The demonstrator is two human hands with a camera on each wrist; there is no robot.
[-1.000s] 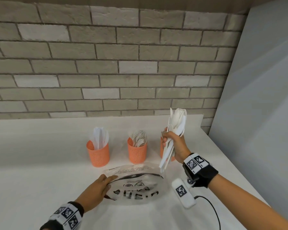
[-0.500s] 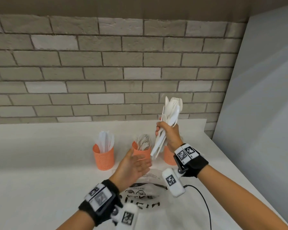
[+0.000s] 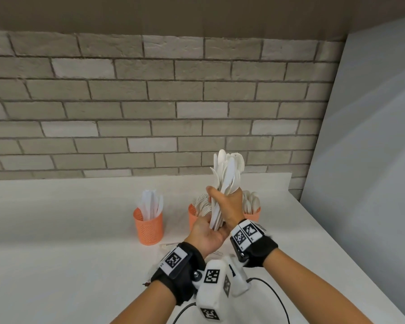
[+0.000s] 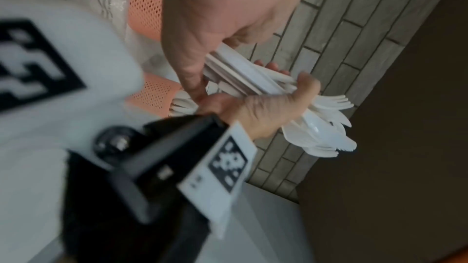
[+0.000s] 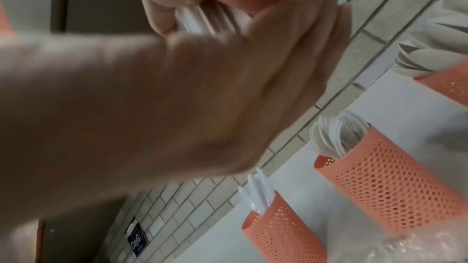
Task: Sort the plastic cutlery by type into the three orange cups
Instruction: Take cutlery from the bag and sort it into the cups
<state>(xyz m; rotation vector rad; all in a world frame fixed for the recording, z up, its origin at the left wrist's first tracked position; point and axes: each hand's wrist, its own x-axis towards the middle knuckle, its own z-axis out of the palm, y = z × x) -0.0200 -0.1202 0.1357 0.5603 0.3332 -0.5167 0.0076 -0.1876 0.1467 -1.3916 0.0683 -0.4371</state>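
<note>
Gripping the cutlery bundle, right hand; left hand cups its base.

Glossy white plastic cutlery; perforated matt orange cups; rough brick wall.

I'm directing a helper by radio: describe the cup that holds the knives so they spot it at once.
On the white counter below the brick wall, three orange cups stand in a row. The knife cup is the leftmost, apart from both hands, with flat straight blades sticking up, not tines or bowls.

Head view high above the cups; both wrist views close, sharing them.
</note>
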